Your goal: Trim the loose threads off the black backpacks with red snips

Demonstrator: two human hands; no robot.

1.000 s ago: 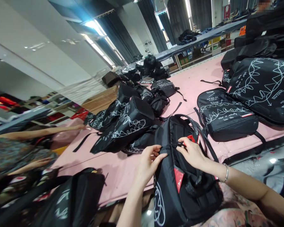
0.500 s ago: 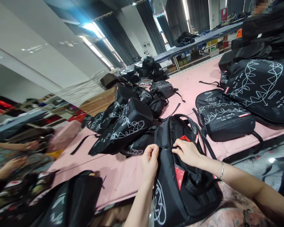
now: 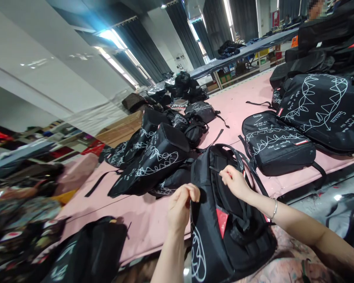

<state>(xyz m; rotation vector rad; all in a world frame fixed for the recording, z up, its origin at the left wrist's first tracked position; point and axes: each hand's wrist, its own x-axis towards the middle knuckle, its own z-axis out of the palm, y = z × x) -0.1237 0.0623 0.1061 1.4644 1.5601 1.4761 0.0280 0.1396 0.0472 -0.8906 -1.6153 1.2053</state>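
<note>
A black backpack (image 3: 205,208) with white scribble print lies tilted at the table's front edge, its straps and padded back partly facing me. A red triangular patch (image 3: 222,222) shows on it. My left hand (image 3: 183,200) is closed at the backpack's left edge, fingertips pinched; what they hold, if anything, cannot be made out. Over the strap side my right hand (image 3: 233,179), with a bracelet on its wrist, is closed on a thin black stick-like piece (image 3: 214,169) pointing left. Its exact kind is unclear.
Several printed black backpacks (image 3: 162,157) lie left of centre on the pink table (image 3: 230,102). More backpacks (image 3: 279,145) lie at the right. Another dark bag (image 3: 91,247) is at the lower left. A person's arm is blurred at the far left.
My hands have moved apart: the left down and left, the right slightly up and right. The pale thread-like line seen between them earlier no longer shows. The backpack stays nearly in place.
</note>
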